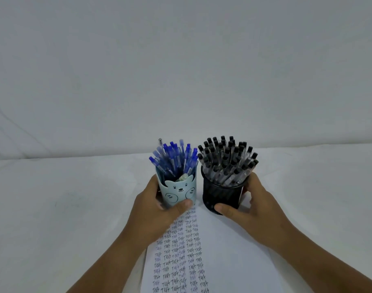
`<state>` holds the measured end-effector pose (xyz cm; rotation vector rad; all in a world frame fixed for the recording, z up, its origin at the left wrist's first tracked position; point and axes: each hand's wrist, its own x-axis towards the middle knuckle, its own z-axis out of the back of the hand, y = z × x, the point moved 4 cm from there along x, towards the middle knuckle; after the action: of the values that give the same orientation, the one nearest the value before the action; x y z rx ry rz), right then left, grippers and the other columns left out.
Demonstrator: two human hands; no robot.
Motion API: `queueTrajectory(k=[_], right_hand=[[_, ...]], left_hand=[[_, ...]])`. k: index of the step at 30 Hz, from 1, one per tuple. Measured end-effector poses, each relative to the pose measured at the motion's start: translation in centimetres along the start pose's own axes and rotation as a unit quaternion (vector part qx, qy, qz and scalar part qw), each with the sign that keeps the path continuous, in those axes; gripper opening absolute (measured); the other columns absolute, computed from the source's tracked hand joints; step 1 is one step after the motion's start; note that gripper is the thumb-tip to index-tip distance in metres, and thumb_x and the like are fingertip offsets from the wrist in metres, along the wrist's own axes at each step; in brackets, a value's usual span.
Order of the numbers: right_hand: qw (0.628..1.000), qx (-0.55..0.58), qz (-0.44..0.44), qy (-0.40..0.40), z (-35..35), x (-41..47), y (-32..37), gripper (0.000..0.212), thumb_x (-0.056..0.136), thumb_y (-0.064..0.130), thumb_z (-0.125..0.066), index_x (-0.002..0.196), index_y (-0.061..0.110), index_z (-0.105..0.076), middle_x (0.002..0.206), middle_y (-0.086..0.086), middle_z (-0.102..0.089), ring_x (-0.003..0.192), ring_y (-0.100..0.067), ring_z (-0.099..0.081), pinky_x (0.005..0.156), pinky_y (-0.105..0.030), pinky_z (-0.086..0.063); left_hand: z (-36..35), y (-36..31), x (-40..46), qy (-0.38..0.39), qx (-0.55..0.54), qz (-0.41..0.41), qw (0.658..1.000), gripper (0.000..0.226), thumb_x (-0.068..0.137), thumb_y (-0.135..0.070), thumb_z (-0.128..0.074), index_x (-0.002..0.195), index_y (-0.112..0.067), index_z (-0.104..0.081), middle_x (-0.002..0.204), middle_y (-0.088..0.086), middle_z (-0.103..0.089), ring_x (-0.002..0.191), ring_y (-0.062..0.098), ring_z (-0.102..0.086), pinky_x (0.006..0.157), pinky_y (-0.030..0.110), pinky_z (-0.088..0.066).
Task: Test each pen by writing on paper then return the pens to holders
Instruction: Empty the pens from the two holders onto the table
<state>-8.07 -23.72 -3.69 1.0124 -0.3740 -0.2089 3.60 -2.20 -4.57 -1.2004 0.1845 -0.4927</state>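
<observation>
Two pen holders stand side by side at the far end of a sheet of paper [229,246]. My left hand [157,210] grips the light blue holder with a bear face [179,192], thumb across its front; it is full of blue-capped pens [173,158]. My right hand [250,206] grips the black mesh holder [222,193], thumb at its base; it is packed with black-capped clear pens [227,159]. Columns of the handwritten word "Test" [181,254] cover the left part of the paper. Neither hand has a loose pen in it.
A white cloth covers the table [64,208] and rises as a backdrop [181,70] behind it. The table's far edge runs just behind the holders.
</observation>
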Motion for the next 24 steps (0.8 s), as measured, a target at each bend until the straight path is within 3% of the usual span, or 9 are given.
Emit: queueTrajectory(k=[5,9,13,16,19,24], right_hand=[[1.0,0.01,0.018,0.003,-0.2,-0.1,-0.4,0.081,0.064,0.058,-0.074,0.136,0.046,-0.038,0.113,0.034,-0.061,0.102,0.015,-0.055,0.074,-0.002,-0.042],[0.999,-0.007,0.051,-0.005,-0.3,0.1,-1.0,0.072,0.074,0.048,-0.076,0.137,0.037,-0.042,0.106,0.023,-0.066,0.093,0.011,-0.06,0.073,-0.004,-0.043],[0.998,-0.017,0.062,-0.006,-0.3,0.4,-1.1,0.093,0.06,0.066,-0.073,0.142,0.039,-0.038,0.117,0.018,-0.065,0.091,0.007,-0.065,0.078,-0.016,-0.049],[0.998,-0.028,0.052,-0.018,-0.1,1.2,-1.0,0.081,0.062,0.066,-0.081,0.133,0.046,-0.046,0.113,0.013,-0.068,0.084,0.004,-0.067,0.079,-0.025,-0.054],[0.998,-0.016,0.045,-0.043,-0.2,1.3,-1.0,0.074,0.058,0.064,-0.087,0.122,0.045,-0.056,0.112,0.014,-0.07,0.098,-0.006,-0.069,0.09,-0.04,-0.058],[0.995,-0.067,0.045,-0.062,-0.2,0.5,0.9,0.07,0.065,0.057,-0.086,0.123,0.036,-0.054,0.108,0.012,-0.067,0.096,-0.012,-0.064,0.088,-0.041,-0.056]], left_hand=[[-0.2,0.4,0.2,0.0,-0.027,-0.004,1.0,0.068,0.06,-0.049,-0.086,0.121,-0.042,-0.058,0.11,-0.024,-0.072,0.101,-0.002,-0.068,0.087,0.029,-0.058],[-0.2,0.7,0.3,0.003,-0.048,-0.017,0.999,0.072,0.058,-0.045,-0.088,0.124,-0.035,-0.06,0.113,-0.015,-0.074,0.104,0.006,-0.07,0.092,0.037,-0.058],[-0.2,0.8,0.6,-0.003,-0.045,-0.035,0.998,0.072,0.055,-0.047,-0.089,0.121,-0.033,-0.063,0.111,-0.013,-0.075,0.102,0.008,-0.072,0.092,0.041,-0.058],[-0.1,0.7,0.7,-0.026,-0.027,-0.052,0.998,0.072,0.055,-0.048,-0.091,0.12,-0.029,-0.065,0.109,-0.012,-0.075,0.099,0.007,-0.072,0.09,0.039,-0.06],[0.5,0.5,0.6,-0.06,-0.011,-0.061,0.996,0.067,0.061,-0.042,-0.093,0.12,-0.026,-0.066,0.11,-0.011,-0.074,0.099,0.009,-0.071,0.088,0.036,-0.061],[3.4,-0.1,0.2,-0.07,-0.008,-0.049,0.996,0.063,0.063,-0.039,-0.095,0.117,-0.023,-0.067,0.108,-0.007,-0.074,0.098,0.011,-0.071,0.084,0.036,-0.062]])
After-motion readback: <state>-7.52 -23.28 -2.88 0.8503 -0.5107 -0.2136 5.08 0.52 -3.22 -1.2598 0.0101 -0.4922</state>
